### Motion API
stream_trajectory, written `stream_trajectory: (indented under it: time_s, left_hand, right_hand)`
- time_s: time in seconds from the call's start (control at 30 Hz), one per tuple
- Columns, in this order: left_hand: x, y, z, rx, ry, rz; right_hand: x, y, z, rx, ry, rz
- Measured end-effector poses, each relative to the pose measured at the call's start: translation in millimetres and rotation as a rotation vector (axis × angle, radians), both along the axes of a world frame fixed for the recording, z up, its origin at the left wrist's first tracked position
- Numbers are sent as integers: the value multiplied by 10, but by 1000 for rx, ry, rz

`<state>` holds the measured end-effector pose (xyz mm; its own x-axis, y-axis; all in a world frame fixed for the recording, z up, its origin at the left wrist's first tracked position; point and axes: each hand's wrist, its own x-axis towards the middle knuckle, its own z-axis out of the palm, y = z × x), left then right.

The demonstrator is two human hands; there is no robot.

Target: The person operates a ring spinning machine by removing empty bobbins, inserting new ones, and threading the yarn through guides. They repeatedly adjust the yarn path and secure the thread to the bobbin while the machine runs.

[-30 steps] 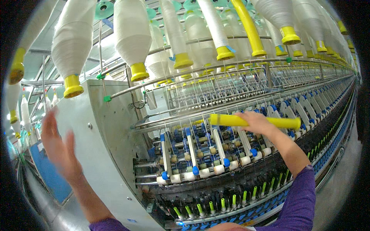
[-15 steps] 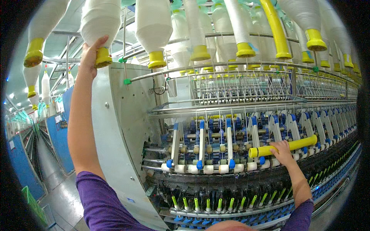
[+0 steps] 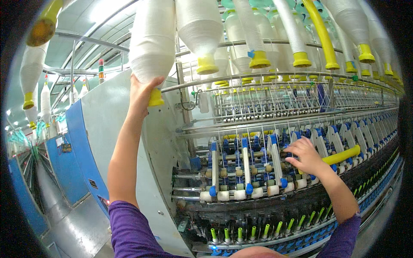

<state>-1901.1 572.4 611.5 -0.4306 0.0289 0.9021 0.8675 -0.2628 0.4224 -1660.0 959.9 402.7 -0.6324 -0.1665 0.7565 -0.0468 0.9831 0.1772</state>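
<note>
While raised left hand (image 3: pixel 143 95) clasps white bobbin (image 3: pixel 152 45) above it, right hand (image 3: pixel 309 158) — half-open, empty — has released yellow tube (image 3: pixel 344 155) just behind.

Above us we saw a pale ceiling (image 3: pixel 64 21), where a strong white lamp (image 3: pixel 109 10) was shining near the upper edge. Metal rails (image 3: pixel 92 39) crossed below it. To our left stood a tall blue panel (image 3: pixel 84 137), and beyond it we noticed another blue panel (image 3: pixel 64 172), with a sheet of paper (image 3: pixel 59 141) fixed on it. The grey floor (image 3: pixel 81 228) was smooth and reflected the light, and it continued as a narrow aisle (image 3: pixel 47 178) into the distance.
</note>
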Motion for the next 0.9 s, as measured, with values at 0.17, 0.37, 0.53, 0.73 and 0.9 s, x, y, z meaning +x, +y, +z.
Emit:
stream_trajectory:
  time_s: [0.17,0.37,0.53,0.73,0.9]
  left_hand:
    - [-288,175,535,62,16,33]
    - [-589,253,738,41,91,266]
    - [-829,6,342,-182,-35,-305]
    - [-731,-69,268,-324,-53,-707]
    - [-710,-90,167,-207,230,320]
  right_hand:
    - [-289,-933,213,242,-22,137]
    - [-668,-1725,435,375,-122,285]
    - [-1341,-2215,1096,455,241,389]
    - [-2290,-2982,2992,344,1158,180]
    - [-2516,-3114,3405,159,1066,193]
